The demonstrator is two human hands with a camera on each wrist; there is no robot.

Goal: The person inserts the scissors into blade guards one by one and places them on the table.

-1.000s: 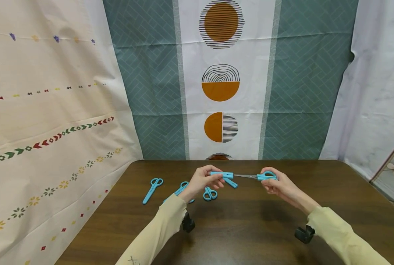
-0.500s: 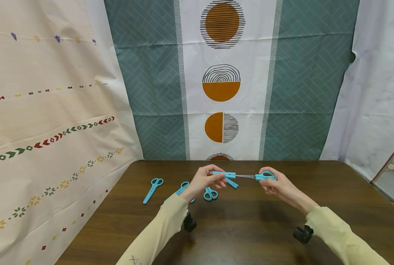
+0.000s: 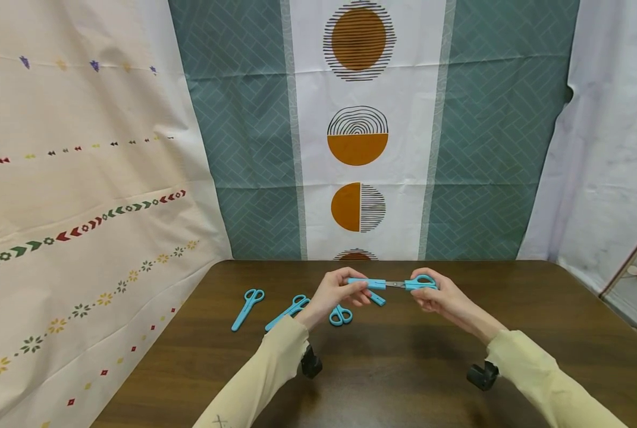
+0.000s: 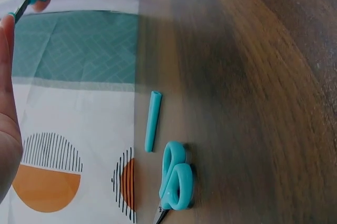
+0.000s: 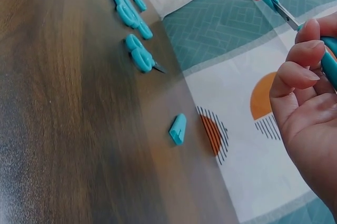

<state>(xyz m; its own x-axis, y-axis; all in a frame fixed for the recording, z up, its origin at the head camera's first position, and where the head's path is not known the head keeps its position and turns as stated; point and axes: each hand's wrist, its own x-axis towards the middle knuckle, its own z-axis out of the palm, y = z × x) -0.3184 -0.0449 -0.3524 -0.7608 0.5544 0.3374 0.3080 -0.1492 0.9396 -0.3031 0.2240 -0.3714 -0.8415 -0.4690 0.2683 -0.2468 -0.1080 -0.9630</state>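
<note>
Scissors, one blue pair (image 3: 411,285) — held above the tabletop (image 3: 404,380), the handle (image 3: 432,285) being pinched by the fingers of the right hand (image 3: 446,299), the blades (image 3: 395,285) partly inserted in a blue sheath (image 3: 376,284). The sheath is pinched between thumb and fingers of the left hand (image 3: 337,292). Also on the tabletop — one bare-bladed pair (image 4: 178,182) and one loose sheath (image 4: 152,121), laid near each other, with two sheathed pairs (image 3: 247,309) placed farther left.

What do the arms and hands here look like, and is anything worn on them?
The left sleeve and right sleeve are long and pale yellow, the left one with a dark, crossed mark. A small black device sits at each wrist. The left hand and right hand wear no gloves.
</note>
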